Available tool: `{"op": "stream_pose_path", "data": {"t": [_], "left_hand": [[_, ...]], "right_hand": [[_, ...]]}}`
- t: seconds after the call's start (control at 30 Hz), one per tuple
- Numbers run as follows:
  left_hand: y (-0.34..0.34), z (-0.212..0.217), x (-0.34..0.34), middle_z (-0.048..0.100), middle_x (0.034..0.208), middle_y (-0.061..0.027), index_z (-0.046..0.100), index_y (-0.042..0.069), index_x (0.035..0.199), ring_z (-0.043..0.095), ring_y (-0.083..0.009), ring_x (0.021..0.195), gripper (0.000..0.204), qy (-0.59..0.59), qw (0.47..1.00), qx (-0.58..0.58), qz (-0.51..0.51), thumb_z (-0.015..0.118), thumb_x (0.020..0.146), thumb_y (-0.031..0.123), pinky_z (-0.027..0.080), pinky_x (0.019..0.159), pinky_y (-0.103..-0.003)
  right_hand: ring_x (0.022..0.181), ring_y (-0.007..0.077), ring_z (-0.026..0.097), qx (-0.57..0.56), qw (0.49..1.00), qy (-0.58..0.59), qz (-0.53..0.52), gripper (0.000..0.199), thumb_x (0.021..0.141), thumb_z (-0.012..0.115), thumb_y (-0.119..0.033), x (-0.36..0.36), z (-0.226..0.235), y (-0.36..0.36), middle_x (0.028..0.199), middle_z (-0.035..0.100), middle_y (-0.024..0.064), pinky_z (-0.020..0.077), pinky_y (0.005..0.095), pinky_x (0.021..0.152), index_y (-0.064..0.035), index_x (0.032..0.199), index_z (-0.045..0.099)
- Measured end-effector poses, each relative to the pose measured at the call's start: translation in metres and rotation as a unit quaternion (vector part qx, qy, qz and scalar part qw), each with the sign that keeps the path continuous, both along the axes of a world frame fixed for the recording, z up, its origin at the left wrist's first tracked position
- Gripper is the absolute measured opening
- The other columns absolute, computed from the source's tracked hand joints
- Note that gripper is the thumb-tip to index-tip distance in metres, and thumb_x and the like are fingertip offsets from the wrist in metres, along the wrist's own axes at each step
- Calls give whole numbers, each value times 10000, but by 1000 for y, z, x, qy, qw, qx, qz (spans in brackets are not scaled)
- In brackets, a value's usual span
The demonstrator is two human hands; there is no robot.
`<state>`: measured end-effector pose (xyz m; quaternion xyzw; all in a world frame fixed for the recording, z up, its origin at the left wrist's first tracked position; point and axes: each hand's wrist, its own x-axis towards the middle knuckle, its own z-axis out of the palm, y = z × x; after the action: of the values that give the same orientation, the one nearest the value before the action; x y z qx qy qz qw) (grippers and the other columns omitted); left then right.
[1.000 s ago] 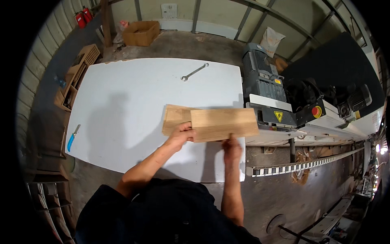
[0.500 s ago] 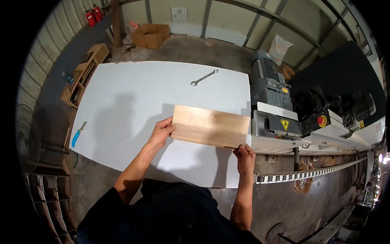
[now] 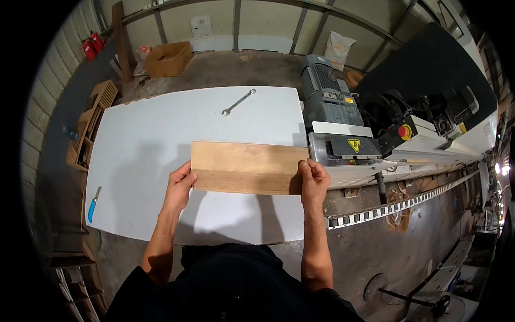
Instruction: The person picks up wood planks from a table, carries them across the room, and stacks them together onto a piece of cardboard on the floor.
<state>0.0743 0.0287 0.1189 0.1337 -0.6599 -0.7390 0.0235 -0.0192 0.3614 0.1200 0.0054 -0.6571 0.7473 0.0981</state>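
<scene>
A rectangular wooden board (image 3: 245,166) is held level above the white table (image 3: 150,139). My left hand (image 3: 179,182) grips its left end. My right hand (image 3: 314,180) grips its right end, close to the grey machine (image 3: 343,145). The board's long side runs left to right, and only one board shows from above.
A metal wrench (image 3: 237,102) lies on the far part of the table. A blue-handled knife (image 3: 92,204) sits at the left edge. A cardboard box (image 3: 167,59) stands on the floor behind. A machine with a red stop button (image 3: 405,131) and a measuring rail (image 3: 397,206) is at the right.
Two offset boards lay on the table a second ago. Now they appear as one board, lifted, squared up and held by both ends, moved slightly left.
</scene>
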Motion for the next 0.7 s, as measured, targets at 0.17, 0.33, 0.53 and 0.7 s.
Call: {"op": "stream_pose_path", "data": {"t": [0.17,0.33,0.53,0.7], "left_hand": [[4,14,11,626,1137,-67,503,-7,1311,594,-134,1023,389,45,992,109,46,463,926,29,469,868,-278],[1,24,18,629,1111,-61,540,-13,1238,592,-124,995,314,63,988,113,86,473,940,59,464,870,-280],[5,28,18,636,993,-38,579,-10,1100,579,-99,889,203,108,982,87,128,505,945,98,471,815,-268],[3,30,24,639,1008,-53,583,-14,1102,587,-105,910,209,91,978,117,147,529,930,93,465,840,-267]], "right_hand": [[785,80,574,-31,999,18,-35,244,911,643,-157,4,6,-11,852,661,26,464,222,728,42,1051,657],[815,70,583,-64,997,34,38,205,899,636,-77,9,40,-26,926,670,49,469,217,760,54,1056,652],[861,88,600,-17,997,33,61,318,900,630,-75,5,41,-19,986,673,60,480,224,785,55,1188,592],[925,119,616,-193,975,-29,109,326,916,598,-70,11,48,-17,1058,663,106,494,228,795,67,1210,570]]}}
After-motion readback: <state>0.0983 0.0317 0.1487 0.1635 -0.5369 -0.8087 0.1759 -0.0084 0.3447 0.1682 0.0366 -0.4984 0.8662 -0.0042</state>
